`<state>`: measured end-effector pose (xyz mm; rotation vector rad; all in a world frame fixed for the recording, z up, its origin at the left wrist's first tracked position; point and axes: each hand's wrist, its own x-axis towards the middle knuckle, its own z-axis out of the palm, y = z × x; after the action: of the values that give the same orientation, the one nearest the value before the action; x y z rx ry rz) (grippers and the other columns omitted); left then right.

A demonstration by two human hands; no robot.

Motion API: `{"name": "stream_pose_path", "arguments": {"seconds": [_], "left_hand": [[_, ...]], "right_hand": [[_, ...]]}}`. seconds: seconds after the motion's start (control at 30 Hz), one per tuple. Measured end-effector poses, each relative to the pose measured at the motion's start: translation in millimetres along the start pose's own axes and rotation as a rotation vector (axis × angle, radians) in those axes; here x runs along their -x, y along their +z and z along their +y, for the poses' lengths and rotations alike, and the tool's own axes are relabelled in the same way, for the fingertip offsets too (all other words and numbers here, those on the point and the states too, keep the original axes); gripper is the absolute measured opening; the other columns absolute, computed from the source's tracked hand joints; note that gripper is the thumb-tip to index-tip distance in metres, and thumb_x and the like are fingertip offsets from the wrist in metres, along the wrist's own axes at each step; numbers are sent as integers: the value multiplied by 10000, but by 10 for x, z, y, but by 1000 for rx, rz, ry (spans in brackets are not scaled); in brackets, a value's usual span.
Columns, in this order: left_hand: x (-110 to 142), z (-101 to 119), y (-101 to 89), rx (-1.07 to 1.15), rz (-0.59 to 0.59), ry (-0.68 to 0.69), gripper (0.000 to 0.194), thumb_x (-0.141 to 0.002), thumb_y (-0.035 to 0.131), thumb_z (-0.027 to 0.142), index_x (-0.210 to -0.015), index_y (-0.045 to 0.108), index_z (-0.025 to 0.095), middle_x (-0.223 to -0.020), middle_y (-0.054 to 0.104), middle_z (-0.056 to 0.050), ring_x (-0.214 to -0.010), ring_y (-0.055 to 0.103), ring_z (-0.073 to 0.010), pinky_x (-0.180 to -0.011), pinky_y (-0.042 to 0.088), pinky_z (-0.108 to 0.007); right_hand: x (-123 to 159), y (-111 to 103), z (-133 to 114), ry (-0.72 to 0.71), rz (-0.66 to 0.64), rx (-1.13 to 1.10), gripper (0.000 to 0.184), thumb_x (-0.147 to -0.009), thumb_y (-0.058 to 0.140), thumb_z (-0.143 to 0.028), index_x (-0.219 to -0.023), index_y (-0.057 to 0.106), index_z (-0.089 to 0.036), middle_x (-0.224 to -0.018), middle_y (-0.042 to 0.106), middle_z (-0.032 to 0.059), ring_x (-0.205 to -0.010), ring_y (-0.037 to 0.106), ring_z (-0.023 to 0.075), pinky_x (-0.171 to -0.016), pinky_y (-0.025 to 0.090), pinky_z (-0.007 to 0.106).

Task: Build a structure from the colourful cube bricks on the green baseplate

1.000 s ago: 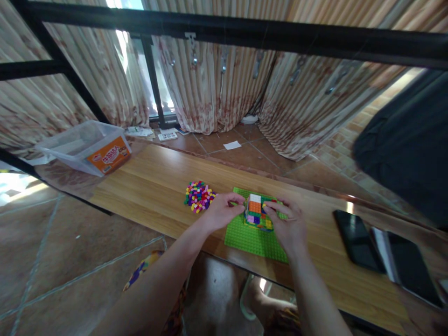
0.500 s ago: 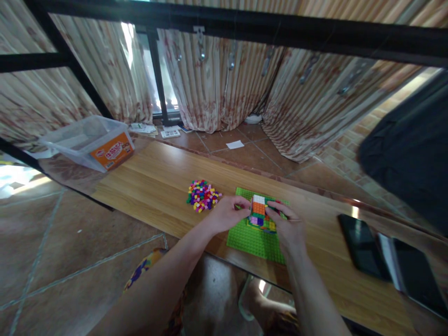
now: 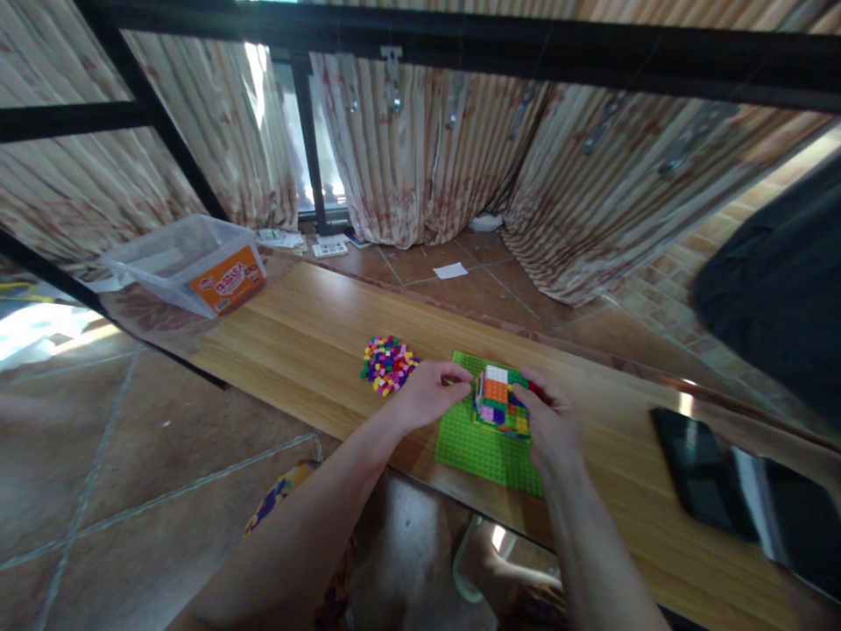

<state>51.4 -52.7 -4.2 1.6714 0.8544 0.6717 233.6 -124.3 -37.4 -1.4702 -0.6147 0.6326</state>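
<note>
A block build (image 3: 496,399) of white, orange, green, pink, purple and yellow toy bricks stands on a green baseplate (image 3: 486,460). My right hand (image 3: 555,421) grips the build's right side, with the thumb toward its top and the fingers behind. To the left of the build is my left hand (image 3: 434,394), a small gap away. Its thumb and forefinger come together in a pinch; anything between them is too small to make out. Just beyond that hand lies a pile of small loose bricks (image 3: 387,362) in many colours.
The wooden table (image 3: 315,307) carries a dark phone (image 3: 703,473) and another dark device (image 3: 805,517) at the right. A clear plastic box (image 3: 171,263) with an orange label sits at the far left end. Black metal bars (image 3: 460,39) cross above, in front of curtains.
My left hand has drawn back slightly leftward from the build. The right hand's fingers have shifted back toward the build's right side. The whole view has moved a little.
</note>
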Motion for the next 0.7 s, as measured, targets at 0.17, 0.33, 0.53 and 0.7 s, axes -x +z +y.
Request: {"name": "stream_pose_path", "arguments": {"seconds": [0.17, 0.33, 0.53, 0.7], "left_hand": [[17, 0, -5, -28, -5, -5, 204, -784, 586, 197, -898, 732, 112, -793, 707, -33, -671, 562, -114, -614, 425, -215], [11, -15, 3, -46, -16, -2, 205, -784, 590, 200, -903, 737, 122, -769, 704, -21, -656, 563, -111, -617, 429, -216], [35, 10, -34, 22, 14, -18, 193, -785, 601, 202, -900, 725, 110, -812, 712, -39, -683, 579, -108, -636, 445, -212], [90, 36, -404, 56, 170, -66, 201, -799, 587, 210, -920, 712, 111, -761, 701, -38, -634, 587, -102, -616, 454, -208]], "right_hand": [[-10, 2, -5, -17, 5, 39, 365, -634, 783, -325, -974, 750, -198, -894, 728, 39, -718, 665, 156, -646, 556, 286], [11, 29, -38, -24, 32, 84, 371, -633, 772, -332, -977, 751, -194, -903, 727, 45, -743, 665, 167, -664, 554, 295], [35, 51, -34, -37, 56, 118, 397, -635, 763, -371, -988, 755, -191, -940, 736, 59, -810, 675, 189, -723, 562, 318], [53, 12, -31, 14, 18, 18, 467, -627, 792, -422, -1044, 741, -218, -982, 733, 44, -784, 682, 174, -670, 572, 306]]}}
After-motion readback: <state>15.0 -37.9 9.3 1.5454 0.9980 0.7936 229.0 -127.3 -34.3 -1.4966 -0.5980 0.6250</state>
